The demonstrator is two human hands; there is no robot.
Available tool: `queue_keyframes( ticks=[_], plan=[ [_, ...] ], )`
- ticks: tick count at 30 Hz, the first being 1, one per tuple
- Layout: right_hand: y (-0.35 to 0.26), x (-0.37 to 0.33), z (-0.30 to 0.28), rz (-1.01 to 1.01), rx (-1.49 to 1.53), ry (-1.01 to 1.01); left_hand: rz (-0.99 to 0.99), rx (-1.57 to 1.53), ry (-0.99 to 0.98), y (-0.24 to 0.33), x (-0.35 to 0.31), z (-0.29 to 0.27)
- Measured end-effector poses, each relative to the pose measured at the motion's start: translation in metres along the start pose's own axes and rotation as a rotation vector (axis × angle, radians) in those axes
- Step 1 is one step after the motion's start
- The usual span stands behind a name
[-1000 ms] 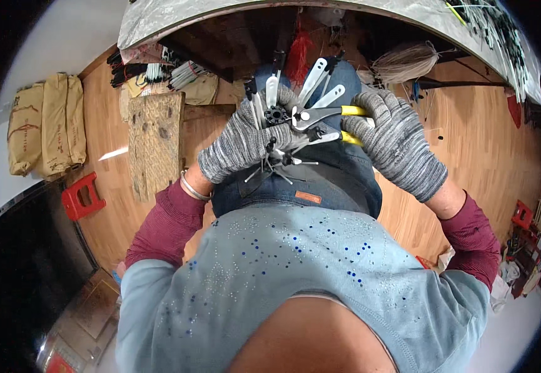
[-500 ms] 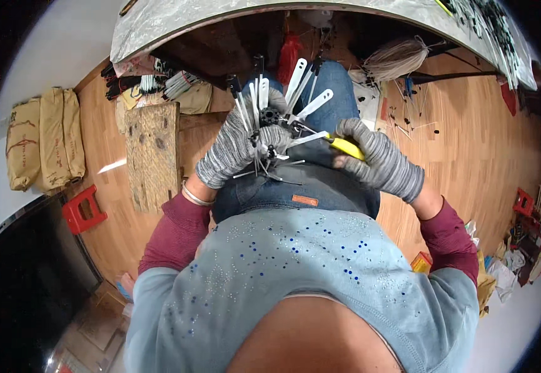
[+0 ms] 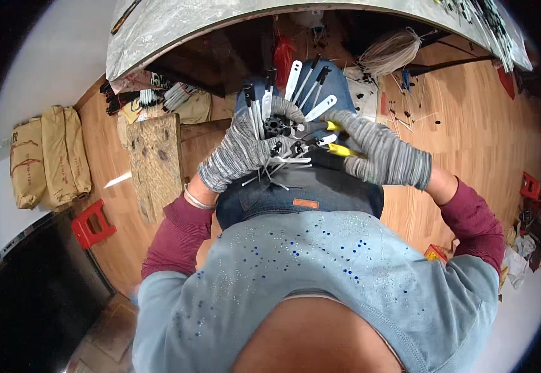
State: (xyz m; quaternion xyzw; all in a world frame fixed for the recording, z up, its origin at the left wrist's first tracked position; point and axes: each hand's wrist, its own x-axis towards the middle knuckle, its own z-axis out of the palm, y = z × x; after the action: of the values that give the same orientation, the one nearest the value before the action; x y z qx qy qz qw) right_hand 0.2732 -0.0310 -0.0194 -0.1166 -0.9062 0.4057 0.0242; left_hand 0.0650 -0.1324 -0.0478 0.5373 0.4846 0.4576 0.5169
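Observation:
In my gloved left hand, fingers closed around it, is a spoked frame like an umbrella's rib assembly. It has a round black notched hub, flat white strips with holes near their ends, and thin rods with black tips. My gloved right hand grips pliers with yellow handles, the handles spread apart. The dark jaws reach in among the parts beside the hub; what lies between them is too small to make out. Everything is held above my lap, over blue jeans.
A grey marbled table stands ahead, with a bundle of rods at its right. Below are a pale strand bundle and scattered small parts. Leftward are a wooden board, a red stool and tan sacks.
My right hand has brought the pliers left, in against the hub, and their handles now show spread. My left hand still holds the frame, slightly turned.

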Motion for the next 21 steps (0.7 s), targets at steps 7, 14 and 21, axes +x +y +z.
queue_keyframes(
  ticks=[7,14,21],
  plan=[
    [0.007,-0.013,0.016,0.263,0.549,-0.018,-0.101,-0.174,0.088,-0.005,-0.001,-0.001],
    [0.013,0.003,0.025,0.400,1.689,-0.736,-0.207,-0.097,0.161,0.005,-0.011,0.003],
    [-0.003,0.012,0.002,-0.091,-0.357,0.227,-0.015,0.004,0.146,-0.002,-0.003,0.001]
  ],
)
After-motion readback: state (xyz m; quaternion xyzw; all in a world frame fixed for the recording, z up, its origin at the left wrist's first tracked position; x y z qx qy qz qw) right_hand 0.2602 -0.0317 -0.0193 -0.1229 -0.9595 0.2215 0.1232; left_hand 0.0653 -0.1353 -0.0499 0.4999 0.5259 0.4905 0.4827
